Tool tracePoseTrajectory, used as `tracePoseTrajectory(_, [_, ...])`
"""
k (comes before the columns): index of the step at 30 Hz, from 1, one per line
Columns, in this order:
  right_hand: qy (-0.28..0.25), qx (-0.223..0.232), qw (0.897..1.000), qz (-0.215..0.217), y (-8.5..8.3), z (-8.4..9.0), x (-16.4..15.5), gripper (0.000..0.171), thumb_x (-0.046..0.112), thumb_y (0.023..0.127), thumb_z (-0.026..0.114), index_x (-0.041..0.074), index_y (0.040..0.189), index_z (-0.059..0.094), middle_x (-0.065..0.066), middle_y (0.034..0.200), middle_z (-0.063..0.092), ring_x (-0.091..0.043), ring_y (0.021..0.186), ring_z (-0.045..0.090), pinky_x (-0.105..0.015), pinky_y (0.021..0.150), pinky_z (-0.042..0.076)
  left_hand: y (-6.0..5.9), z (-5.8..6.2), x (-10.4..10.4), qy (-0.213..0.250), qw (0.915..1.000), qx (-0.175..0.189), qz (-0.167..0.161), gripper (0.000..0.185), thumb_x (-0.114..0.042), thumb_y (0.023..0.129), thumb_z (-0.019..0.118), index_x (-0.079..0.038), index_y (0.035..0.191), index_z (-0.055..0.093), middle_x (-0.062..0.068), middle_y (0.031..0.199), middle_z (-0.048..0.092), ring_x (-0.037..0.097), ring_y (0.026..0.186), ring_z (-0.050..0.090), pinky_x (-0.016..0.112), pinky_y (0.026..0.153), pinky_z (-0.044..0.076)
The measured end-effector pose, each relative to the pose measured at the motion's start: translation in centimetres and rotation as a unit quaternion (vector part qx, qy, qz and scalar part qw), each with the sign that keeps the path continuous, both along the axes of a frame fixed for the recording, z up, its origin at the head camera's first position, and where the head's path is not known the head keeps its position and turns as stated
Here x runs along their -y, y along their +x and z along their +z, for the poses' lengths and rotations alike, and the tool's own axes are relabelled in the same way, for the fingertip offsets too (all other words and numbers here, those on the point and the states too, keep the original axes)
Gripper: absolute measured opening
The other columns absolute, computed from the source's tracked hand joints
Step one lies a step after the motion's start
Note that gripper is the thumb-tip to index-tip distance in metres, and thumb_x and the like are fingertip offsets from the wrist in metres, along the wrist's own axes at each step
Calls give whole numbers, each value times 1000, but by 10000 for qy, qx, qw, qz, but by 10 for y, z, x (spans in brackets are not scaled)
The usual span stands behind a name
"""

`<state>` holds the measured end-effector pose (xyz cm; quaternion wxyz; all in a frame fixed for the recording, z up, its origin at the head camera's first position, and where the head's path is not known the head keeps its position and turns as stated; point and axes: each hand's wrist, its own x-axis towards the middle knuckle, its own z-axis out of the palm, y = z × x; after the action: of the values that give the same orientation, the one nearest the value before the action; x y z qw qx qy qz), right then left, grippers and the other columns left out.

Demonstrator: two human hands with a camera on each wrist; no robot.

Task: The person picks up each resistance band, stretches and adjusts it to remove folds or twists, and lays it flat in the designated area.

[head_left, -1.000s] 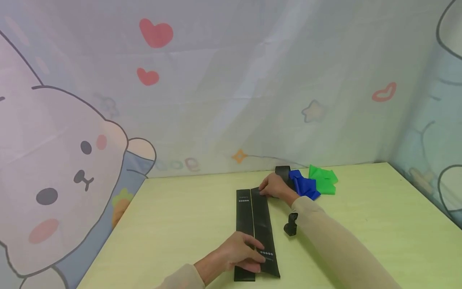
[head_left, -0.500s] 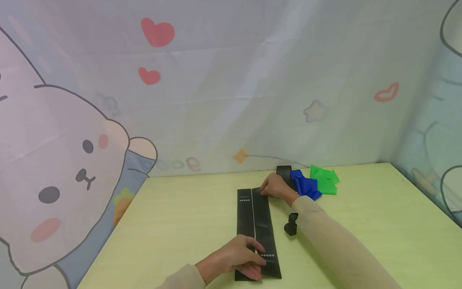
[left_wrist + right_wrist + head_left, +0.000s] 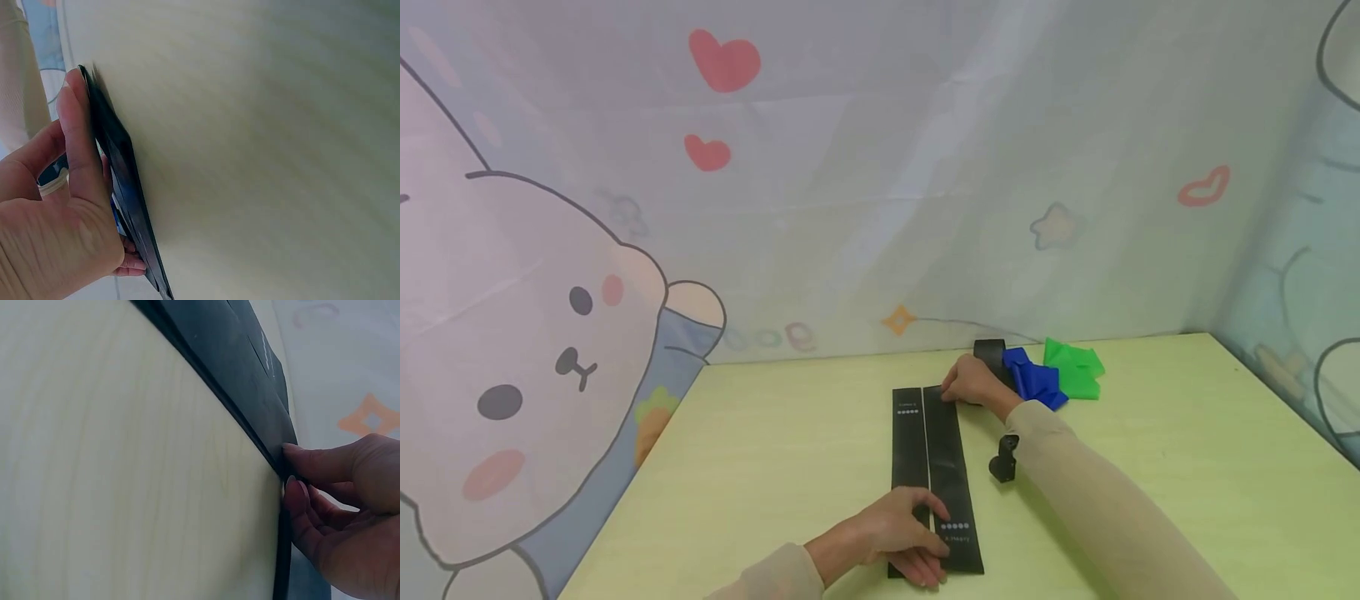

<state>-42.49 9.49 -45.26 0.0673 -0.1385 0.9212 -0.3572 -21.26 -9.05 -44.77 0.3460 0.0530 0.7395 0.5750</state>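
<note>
Two long black bands lie side by side on the yellow-green table (image 3: 775, 467), the left band (image 3: 910, 442) and the right band (image 3: 947, 458). My left hand (image 3: 887, 533) rests flat on their near ends, thumb and fingers spread over both. In the left wrist view, the left hand (image 3: 56, 212) has its thumb lying straight along the band's edge (image 3: 119, 181). My right hand (image 3: 973, 387) is at the far end of the right band. In the right wrist view, the right hand (image 3: 337, 506) pinches the band's far corner (image 3: 250, 375) between thumb and forefinger.
Behind the right hand lie a black rolled band (image 3: 990, 354), a crumpled blue band (image 3: 1036, 383) and a green band (image 3: 1075, 371). A small black object (image 3: 1003, 462) sits under the right forearm. A cartoon-printed curtain closes off the table's back and sides.
The right band's near end has swung in to lie straight beside the left band. My left hand has slid a little toward the near edge; the right hand has barely moved.
</note>
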Motion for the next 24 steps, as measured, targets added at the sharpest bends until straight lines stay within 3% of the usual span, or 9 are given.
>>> tracePoseTrajectory(12, [91, -73, 9999, -18, -2, -1, 1, 12, -2, 81, 78, -3, 93, 79, -14, 96, 74, -16, 69, 64, -28, 61, 56, 3, 1, -1, 86, 9999, -94, 21, 33, 6, 86, 72, -7, 112, 56, 25, 73, 70, 17, 51, 67, 27, 43, 56])
tracePoseTrajectory(24, [188, -183, 9996, 117, -3, -2, 1, 11, -2, 82, 77, -3, 93, 78, -13, 92, 74, -16, 67, 64, -28, 62, 56, 6, 0, -2, -88, 9995, -314, 51, 35, 6, 85, 72, -8, 112, 56, 21, 67, 69, 15, 47, 63, 25, 39, 54])
